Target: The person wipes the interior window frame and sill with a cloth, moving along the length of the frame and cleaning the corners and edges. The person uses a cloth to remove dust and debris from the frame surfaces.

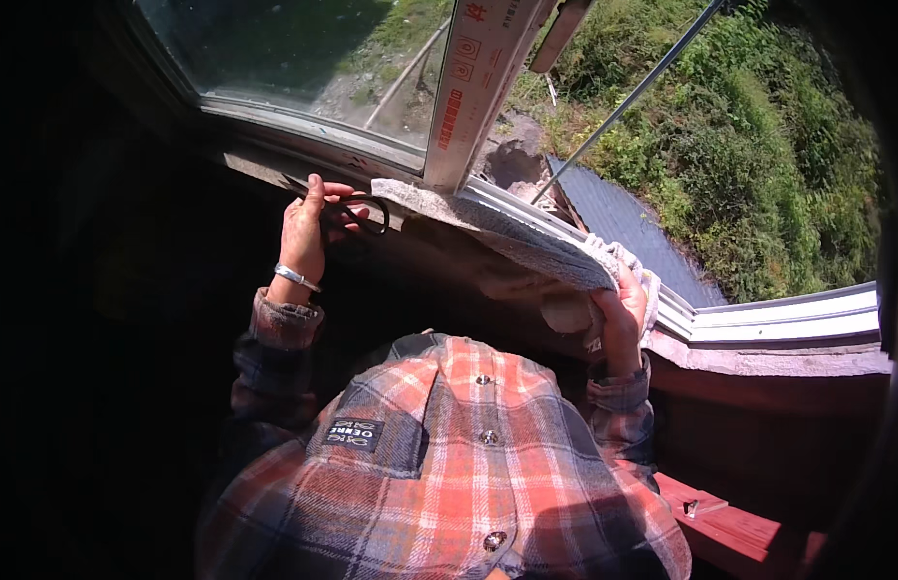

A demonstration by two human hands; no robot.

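Note:
My left hand [304, 232], with a silver bracelet at the wrist, holds a pair of scissors [380, 212] by the window sill. Their dark loop handle sticks out to the right of my fingers, and a pointed tip shows on the left. A grey, towel-like cloth [492, 221] lies stretched along the sill, its left end close to the scissors. My right hand [624, 312] grips the right end of this cloth. Bunched pale fabric [614, 252] surrounds that hand. Whether the blades are apart is hard to see.
Ahead, a sliding window has a glass pane [297, 58] at left and an upright frame [467, 94] bearing red print. At right the window is open, with a thin metal bar [630, 101] across it. Outside are bushes and a grey roof [623, 210]. Red wood [717, 511] stands lower right.

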